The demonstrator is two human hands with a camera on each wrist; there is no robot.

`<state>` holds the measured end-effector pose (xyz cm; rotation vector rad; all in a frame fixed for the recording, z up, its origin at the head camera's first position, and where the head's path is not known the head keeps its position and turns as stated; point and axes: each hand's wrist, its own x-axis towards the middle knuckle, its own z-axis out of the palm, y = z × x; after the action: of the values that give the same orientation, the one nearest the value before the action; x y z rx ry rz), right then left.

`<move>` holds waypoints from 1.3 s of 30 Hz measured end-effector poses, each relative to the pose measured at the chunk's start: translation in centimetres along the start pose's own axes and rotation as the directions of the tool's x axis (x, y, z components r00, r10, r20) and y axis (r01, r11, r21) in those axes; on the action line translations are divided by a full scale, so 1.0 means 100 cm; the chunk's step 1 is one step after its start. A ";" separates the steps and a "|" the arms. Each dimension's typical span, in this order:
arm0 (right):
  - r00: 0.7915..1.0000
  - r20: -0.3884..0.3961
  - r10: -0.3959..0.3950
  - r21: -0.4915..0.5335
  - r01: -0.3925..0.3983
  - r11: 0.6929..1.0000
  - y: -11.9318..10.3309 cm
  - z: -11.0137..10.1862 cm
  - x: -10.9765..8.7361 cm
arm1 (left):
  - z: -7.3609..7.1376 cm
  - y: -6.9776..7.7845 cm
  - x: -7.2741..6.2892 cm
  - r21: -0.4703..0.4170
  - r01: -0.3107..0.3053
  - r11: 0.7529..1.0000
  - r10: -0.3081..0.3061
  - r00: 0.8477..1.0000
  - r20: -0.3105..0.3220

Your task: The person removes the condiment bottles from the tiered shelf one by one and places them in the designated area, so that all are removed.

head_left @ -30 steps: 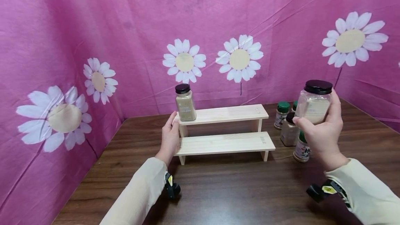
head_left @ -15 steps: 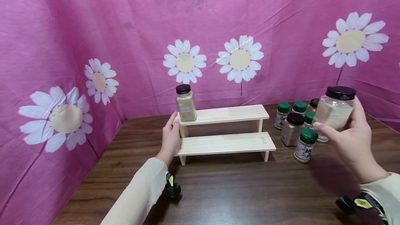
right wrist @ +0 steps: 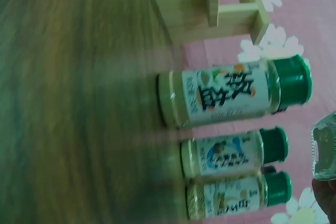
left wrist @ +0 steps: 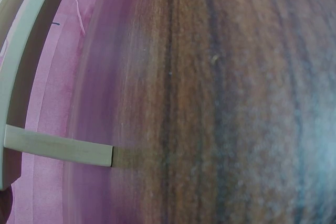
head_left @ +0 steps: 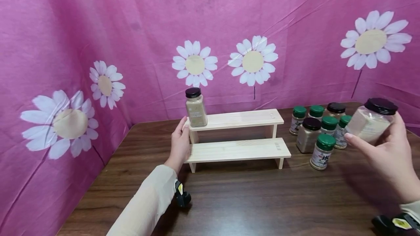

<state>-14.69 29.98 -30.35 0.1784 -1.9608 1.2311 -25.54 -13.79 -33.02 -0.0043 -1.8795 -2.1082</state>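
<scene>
My left hand (head_left: 179,145) holds the left end of a two-tier wooden shelf rack (head_left: 239,150), fingertips at the upper tier's corner. Next to those fingertips, a black-lidded jar of tan powder (head_left: 196,111) stands upright on the upper tier. At the far right, my right hand (head_left: 392,152) grips a clear jar (head_left: 369,124) with a black lid and pale powder inside. That jar is tilted, its lid leaning right, and it is raised over the table. In the right wrist view only the clear jar's base (right wrist: 325,148) shows at the edge.
Between the rack and my right hand stand several green-capped spice bottles (head_left: 322,153). Among them are a dark-lidded jar of brownish powder (head_left: 307,136) and another black-lidded jar (head_left: 335,109) behind. Pink daisy-print cloth (head_left: 147,21) hangs along the back of the wooden table (head_left: 242,199).
My right hand has carried the clear jar rightward and lower, tilting it on the way. Bottles formerly covered by that hand now show. The left hand stays at the rack.
</scene>
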 end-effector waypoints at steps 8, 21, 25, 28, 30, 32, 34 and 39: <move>0.994 0.080 0.072 -0.069 -0.067 0.995 0.022 -0.013 -0.006 | 0.000 -0.001 0.000 -0.001 -0.009 1.000 0.009 1.000 -0.004; 0.970 0.200 0.139 -0.239 -0.089 0.967 0.044 -0.021 -0.011 | 0.001 0.000 0.000 0.006 -0.013 1.000 0.013 1.000 -0.005; 0.954 0.231 0.191 -0.362 -0.098 0.927 0.052 -0.020 -0.014 | 0.000 0.000 0.000 0.022 -0.018 1.000 0.018 1.000 -0.005; 0.936 0.258 0.238 -0.435 -0.108 0.894 0.054 -0.019 -0.016 | 0.000 -0.001 0.001 0.007 -0.016 1.000 0.016 1.000 -0.005; 0.923 0.280 0.265 -0.460 -0.113 0.881 0.055 -0.017 -0.017 | 0.000 -0.002 0.000 -0.004 -0.015 1.000 0.015 1.000 -0.002; 0.912 0.295 0.286 -0.480 -0.118 0.870 0.056 -0.016 -0.018 | 0.000 -0.002 0.000 -0.002 -0.012 1.000 0.012 1.000 -0.005; 0.903 0.312 0.296 -0.484 -0.117 0.867 0.056 -0.014 -0.018 | 0.000 -0.002 0.000 0.003 -0.016 1.000 0.016 1.000 -0.002; 0.888 0.334 0.314 -0.477 -0.128 0.870 0.059 -0.011 -0.020 | 0.000 -0.001 0.000 0.023 -0.018 1.000 0.019 1.000 -0.009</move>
<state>-15.71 33.38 -35.59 -0.0417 -2.6387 0.8942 -25.59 -13.84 -33.14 -0.0062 -1.8907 -2.0708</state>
